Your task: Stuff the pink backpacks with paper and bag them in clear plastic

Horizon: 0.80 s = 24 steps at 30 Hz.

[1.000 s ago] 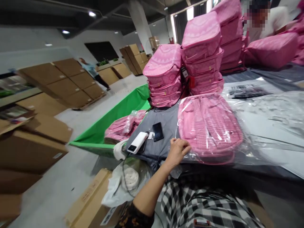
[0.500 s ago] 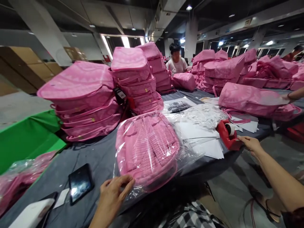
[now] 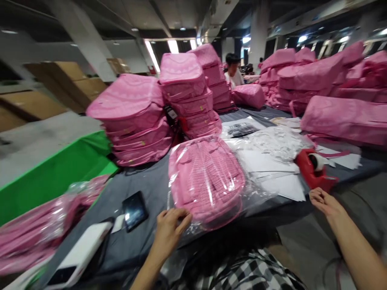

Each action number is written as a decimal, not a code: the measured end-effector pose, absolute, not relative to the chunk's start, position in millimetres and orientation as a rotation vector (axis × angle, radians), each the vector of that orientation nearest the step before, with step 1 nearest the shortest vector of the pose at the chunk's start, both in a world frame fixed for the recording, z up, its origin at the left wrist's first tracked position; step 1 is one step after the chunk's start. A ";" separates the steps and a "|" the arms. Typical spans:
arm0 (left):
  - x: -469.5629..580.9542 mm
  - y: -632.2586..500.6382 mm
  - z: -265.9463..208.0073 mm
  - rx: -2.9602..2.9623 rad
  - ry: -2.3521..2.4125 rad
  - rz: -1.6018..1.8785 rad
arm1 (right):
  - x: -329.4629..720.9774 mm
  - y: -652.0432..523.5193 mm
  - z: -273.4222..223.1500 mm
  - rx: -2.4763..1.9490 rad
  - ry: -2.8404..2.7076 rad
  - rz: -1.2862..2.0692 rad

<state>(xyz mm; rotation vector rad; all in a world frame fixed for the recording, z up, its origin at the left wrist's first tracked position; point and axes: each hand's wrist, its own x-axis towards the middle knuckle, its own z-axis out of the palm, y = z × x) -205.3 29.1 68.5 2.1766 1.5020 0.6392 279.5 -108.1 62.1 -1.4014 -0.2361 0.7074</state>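
Note:
A pink backpack (image 3: 205,181) lies in a clear plastic bag (image 3: 256,195) in front of me, straps facing up. My left hand (image 3: 172,225) is closed on the bag's near left edge, thumb and fingers pinched over the plastic. Just below the red tape dispenser (image 3: 314,171) with its roll of tape (image 3: 317,162), my right hand (image 3: 325,204) has its fingers drawn together. Whatever they pinch is too small to make out. White sheets of paper (image 3: 282,186) lie between the bag and the dispenser, with crumpled clear plastic (image 3: 273,141) behind them.
Stacks of pink backpacks (image 3: 133,121) stand along the table's far side. To the left lie a dark phone (image 3: 135,210) and a white device (image 3: 81,253). A green-lined bin (image 3: 60,165) holding bagged pink items adjoins the left edge. A person (image 3: 234,72) is across the table.
My right hand has come off the dispenser's front end, back towards me and left of it. My left hand stays at the bag's edge. The view has turned left, and the co-worker's hand has left it.

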 end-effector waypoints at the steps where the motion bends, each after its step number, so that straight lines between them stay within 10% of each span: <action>1: -201.9 24.0 74.5 2.169 1.504 0.603 | 258.6 -98.6 63.6 -1.372 -0.266 0.814; 12: -197.9 32.5 96.2 2.091 1.424 0.441 | 44.2 39.3 146.7 -0.998 -2.357 1.229; 24: -202.7 31.3 87.9 2.057 1.366 0.522 | 20.7 76.3 124.2 -1.261 -2.744 0.304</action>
